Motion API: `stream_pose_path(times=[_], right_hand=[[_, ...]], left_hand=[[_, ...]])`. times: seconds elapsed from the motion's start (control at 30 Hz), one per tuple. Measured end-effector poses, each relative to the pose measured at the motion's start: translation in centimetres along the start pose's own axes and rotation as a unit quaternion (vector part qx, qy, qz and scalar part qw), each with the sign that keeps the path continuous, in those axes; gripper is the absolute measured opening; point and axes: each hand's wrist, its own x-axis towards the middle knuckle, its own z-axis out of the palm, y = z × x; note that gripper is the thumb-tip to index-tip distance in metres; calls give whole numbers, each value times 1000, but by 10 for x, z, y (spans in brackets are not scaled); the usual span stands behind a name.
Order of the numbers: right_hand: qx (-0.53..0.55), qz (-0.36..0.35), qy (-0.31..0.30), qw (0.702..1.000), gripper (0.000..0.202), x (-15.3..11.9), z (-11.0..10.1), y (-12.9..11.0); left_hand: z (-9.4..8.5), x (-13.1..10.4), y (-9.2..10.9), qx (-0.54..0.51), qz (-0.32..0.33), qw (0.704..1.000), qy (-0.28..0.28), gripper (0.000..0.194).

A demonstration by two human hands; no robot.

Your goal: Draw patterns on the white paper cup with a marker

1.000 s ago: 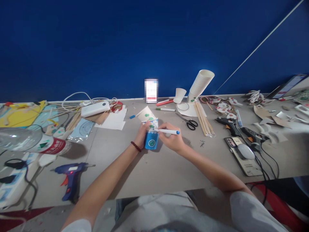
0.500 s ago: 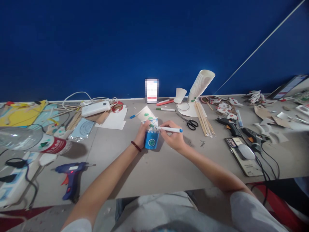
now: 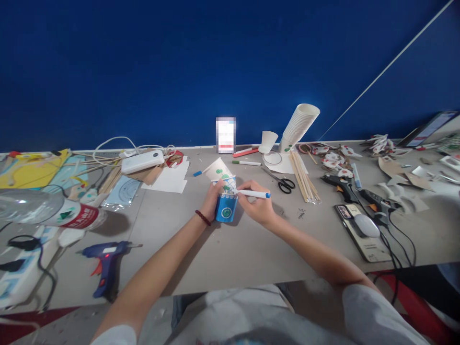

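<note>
As the left grip clasps a blue cup, the right grip pinches a marker.

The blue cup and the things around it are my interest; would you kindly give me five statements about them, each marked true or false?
The right hand holds a white marker. True.
The left hand holds a bottle. False: it holds the blue cup.
The tall stack of cups leans to the right. True.
The purple glue gun lies right of the blue cup. False: it lies to the left.
The scissors lie right of the blue cup. True.
</note>
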Motion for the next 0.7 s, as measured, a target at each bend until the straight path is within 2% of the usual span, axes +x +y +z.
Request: stream_pose_path(times=[0.2, 0.53, 0.7], right_hand=[[-2, -21, -6, 1000, 6, -1, 0, -1], [22, -6, -24, 999, 6, 0, 0, -2], [79, 62, -5, 995, 5, 1, 0, 3]], left_hand=[[0, 0, 0, 8, -2, 1000, 11, 54], [0, 0, 1, 6, -1, 1000, 10, 55], [-5, 4, -2, -33, -43, 999, -1, 53]])
